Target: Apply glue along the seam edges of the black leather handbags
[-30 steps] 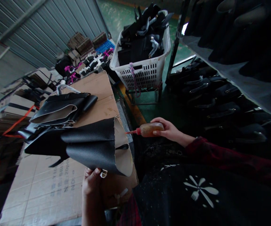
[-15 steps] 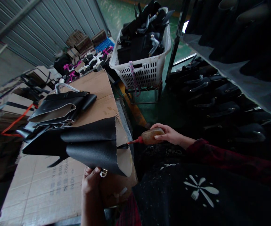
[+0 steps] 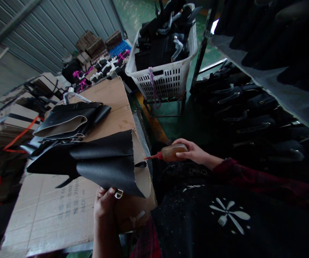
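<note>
Head camera view: the left hand (image 3: 104, 202) grips the lower edge of a black leather bag piece (image 3: 108, 165), fingers (image 3: 110, 191) curled shut beside a small metal buckle (image 3: 118, 194), holding it raised above the cardboard-covered surface (image 3: 63, 211). The right hand (image 3: 193, 152) is closed around a brown glue bottle (image 3: 173, 152), whose red nozzle (image 3: 152, 157) points toward the piece's open tan-lined end, just short of a thin black strap (image 3: 140, 164). More black pieces (image 3: 68, 120) lie farther along the surface beyond the left fingers. A white plastic basket (image 3: 165, 80) of black bags stands well beyond the right fingers.
</note>
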Motion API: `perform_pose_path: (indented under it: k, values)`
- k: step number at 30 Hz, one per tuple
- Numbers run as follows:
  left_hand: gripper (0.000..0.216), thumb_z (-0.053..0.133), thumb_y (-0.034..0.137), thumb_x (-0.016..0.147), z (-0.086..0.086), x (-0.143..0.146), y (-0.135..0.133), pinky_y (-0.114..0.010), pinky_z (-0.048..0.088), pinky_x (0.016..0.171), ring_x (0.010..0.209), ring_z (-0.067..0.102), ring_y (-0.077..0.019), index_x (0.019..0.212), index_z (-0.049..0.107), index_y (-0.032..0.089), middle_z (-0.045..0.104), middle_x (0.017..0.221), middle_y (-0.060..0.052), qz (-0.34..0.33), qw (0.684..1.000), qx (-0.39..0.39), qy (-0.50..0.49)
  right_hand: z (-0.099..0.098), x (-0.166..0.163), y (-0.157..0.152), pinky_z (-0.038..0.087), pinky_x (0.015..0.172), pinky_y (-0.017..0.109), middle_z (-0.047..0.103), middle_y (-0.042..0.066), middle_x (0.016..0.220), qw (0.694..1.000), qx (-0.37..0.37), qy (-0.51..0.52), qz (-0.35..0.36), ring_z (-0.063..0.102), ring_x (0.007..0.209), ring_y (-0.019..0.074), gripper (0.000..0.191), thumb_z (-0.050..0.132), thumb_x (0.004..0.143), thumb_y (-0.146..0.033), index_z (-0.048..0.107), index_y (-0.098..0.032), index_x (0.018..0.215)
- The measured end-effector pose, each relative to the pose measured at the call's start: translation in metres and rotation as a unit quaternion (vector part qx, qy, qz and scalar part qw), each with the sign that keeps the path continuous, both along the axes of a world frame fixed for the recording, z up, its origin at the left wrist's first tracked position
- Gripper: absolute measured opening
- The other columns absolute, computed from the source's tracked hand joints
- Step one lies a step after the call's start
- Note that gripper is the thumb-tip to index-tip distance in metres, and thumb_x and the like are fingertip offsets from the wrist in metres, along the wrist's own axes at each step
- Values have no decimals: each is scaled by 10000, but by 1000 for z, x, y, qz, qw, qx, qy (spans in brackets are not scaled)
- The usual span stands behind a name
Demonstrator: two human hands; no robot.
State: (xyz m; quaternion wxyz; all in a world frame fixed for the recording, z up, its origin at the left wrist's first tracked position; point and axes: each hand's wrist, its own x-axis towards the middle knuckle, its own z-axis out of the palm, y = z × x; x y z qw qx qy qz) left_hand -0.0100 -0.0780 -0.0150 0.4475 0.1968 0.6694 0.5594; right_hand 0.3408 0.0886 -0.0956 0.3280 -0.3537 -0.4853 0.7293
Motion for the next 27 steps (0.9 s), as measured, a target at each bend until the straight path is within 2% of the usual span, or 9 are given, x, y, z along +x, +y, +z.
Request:
perform_pose_path:
  k: [5,10,15,22,27]
  values:
    - [324,877,341,464,-6,-4,0,-447,566,798,915,686,-360,698,753,154,743,794,-133,-2,1000,18,0,1,3,-4,492,619,258,631,3,875,999,-30,30,26,600,737,155,501,818,631,-400,588,-203,1030]
    - [299,878,342,477,-12,-9,-2,-436,574,712,703,693,-288,689,753,172,738,740,-99,-3,999,33,-3,5,3,-4,502,678,275,629,4,898,1000,2,15,19,601,772,161,472,816,641,-373,593,-211,1025]
    - [290,872,342,490,-11,-8,-2,-442,573,723,677,687,-275,692,758,168,738,739,-109,-17,999,29,2,7,8,-8,498,654,260,609,5,890,999,16,12,48,592,767,155,449,809,654,-362,596,-205,1016]
    - [313,893,324,441,-2,1,5,-403,572,694,668,691,-254,681,745,190,743,728,-82,-5,999,19,-28,7,10,-9,499,698,288,624,9,912,1000,21,-8,-2,595,786,172,471,816,631,-394,604,-224,1016]
    - [349,899,339,420,-4,-1,7,-399,573,687,663,690,-254,687,743,177,744,729,-88,-10,1000,14,-20,5,5,-6,490,709,284,618,9,911,999,30,-6,-34,589,792,171,481,815,631,-403,605,-221,1024]
